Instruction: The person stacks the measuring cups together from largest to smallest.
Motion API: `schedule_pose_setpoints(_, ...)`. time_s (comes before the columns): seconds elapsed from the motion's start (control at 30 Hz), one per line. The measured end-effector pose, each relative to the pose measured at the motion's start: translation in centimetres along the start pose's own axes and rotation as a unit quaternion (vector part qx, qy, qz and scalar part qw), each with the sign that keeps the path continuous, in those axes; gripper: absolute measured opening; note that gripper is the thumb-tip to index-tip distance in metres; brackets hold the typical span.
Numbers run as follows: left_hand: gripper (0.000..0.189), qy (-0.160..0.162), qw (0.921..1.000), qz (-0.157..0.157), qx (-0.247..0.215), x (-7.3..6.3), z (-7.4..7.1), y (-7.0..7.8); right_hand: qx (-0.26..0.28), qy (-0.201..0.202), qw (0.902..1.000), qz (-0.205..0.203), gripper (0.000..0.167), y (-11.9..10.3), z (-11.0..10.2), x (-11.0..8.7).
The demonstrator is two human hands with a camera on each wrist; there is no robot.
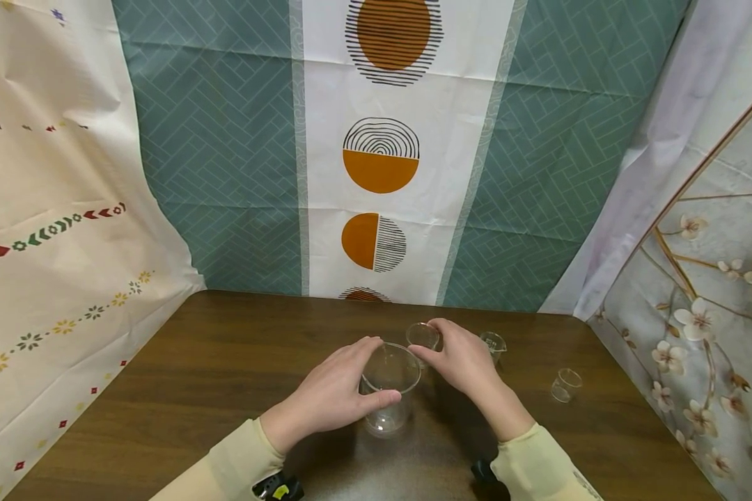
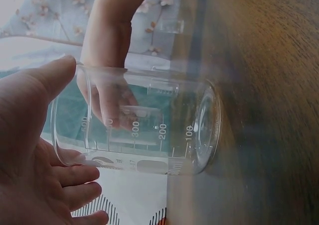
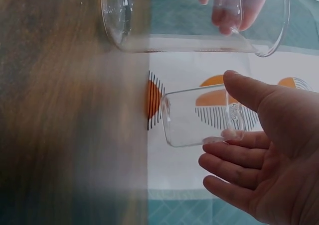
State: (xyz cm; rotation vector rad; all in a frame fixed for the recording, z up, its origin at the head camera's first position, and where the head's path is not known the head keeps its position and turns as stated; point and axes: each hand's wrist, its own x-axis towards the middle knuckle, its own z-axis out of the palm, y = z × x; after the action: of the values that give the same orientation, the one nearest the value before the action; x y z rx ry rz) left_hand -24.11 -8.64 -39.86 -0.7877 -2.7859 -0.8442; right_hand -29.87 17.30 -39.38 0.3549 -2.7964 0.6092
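Note:
A large clear glass beaker (image 1: 386, 420) with white volume marks stands upright on the brown table in front of me. My left hand (image 1: 332, 391) holds it near the rim, thumb on the near side and fingers on the far side. To its right, my right hand (image 1: 462, 356) grips a smaller clear beaker (image 3: 192, 123) by its upper part, between thumb and fingers. That small beaker looks raised off the tabletop and slightly tilted in the right wrist view. Both beakers appear to contain nothing. The large beaker's markings (image 2: 135, 129) show in the left wrist view.
Behind my right hand stands another small spouted beaker (image 1: 494, 344). A tiny glass beaker (image 1: 566, 385) is farther right on the table (image 1: 225, 390). Patterned cloths hang behind (image 1: 225, 139) and on both sides.

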Motion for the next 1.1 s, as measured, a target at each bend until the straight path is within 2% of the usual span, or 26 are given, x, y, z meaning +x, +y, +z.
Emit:
schedule_pose_setpoints(0.47,0.095,-0.007,1.0000,0.000,-0.006,0.0,0.0,-0.2,-0.004,0.006,0.9999,-0.008,0.064,0.2,-1.3,-0.6)
schedule_pose_setpoints(0.8,0.096,-0.009,0.9999,0.002,-0.007,0.2,-0.3,-0.2,-0.016,0.014,0.9997,-0.013,0.061,-0.7,-2.9,-0.8)
schedule_pose_setpoints(1.1,0.096,-0.015,0.9998,-0.001,-0.012,0.1,-0.1,-0.2,-0.020,0.015,0.9996,-0.010,0.060,-1.2,-3.5,-1.4)
